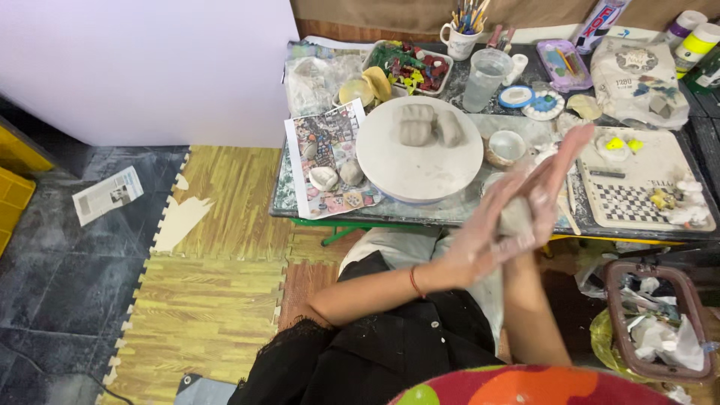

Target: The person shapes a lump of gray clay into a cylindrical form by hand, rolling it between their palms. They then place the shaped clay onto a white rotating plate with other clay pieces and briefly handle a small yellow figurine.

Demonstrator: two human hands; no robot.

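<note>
Head view shows the left hand point(480, 236) and right hand point(544, 191) pressed flat around a clay lump point(516, 217) above the bench point(450, 210) edge, and beyond them a round board point(420, 169) bearing three clay pieces point(424, 126).

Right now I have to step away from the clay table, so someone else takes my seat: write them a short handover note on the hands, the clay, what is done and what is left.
Left hand and right hand: pressed palm to palm around a small grey clay lump, both smeared with clay.
On the round white turntable: three shaped grey clay pieces.
On the patterned paper sheet beside it: two more grey lumps.
Done: those five pieces.
Left: the lump in hand looks unfinished and has not been set down.
</note>
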